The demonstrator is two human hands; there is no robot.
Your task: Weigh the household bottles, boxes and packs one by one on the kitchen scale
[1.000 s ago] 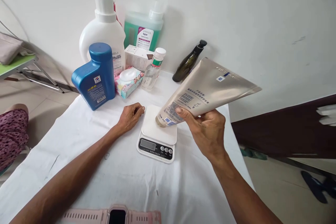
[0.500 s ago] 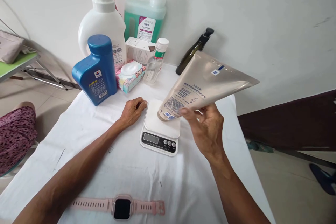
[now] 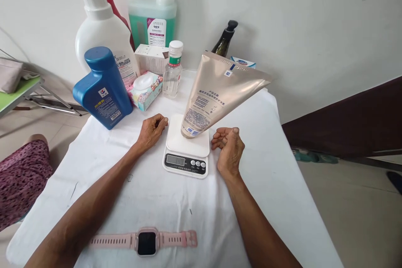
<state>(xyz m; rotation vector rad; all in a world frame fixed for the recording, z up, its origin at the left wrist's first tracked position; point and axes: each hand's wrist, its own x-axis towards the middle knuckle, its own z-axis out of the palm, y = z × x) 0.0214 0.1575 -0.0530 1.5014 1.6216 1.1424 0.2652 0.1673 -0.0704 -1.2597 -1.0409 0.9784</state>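
Note:
A beige squeeze tube (image 3: 216, 96) with blue print stands cap-down and tilted on the white platform of a small kitchen scale (image 3: 185, 167). The scale's display is lit, but its digits are too faint to read. My left hand (image 3: 153, 130) rests on the cloth at the scale's left edge, fingers curled closed with nothing visible in them. Just right of the scale, my right hand (image 3: 230, 150) is held apart from the tube, with its fingers loosely bent and nothing in it. A pink-strapped smartwatch (image 3: 146, 243) lies at the table's near side.
Left at the back stand a blue bottle (image 3: 105, 92), a large white jug (image 3: 100, 33), a green refill bottle (image 3: 135, 21), a tissue pack (image 3: 147, 92) and a clear bottle (image 3: 172, 77). Behind the tube is a dark pump bottle (image 3: 224, 42). A person's patterned clothing (image 3: 21, 184) shows at left.
My right hand has let go of the tube and drawn back, leaving it standing on the scale. My left hand stays beside the scale. The view has shifted slightly.

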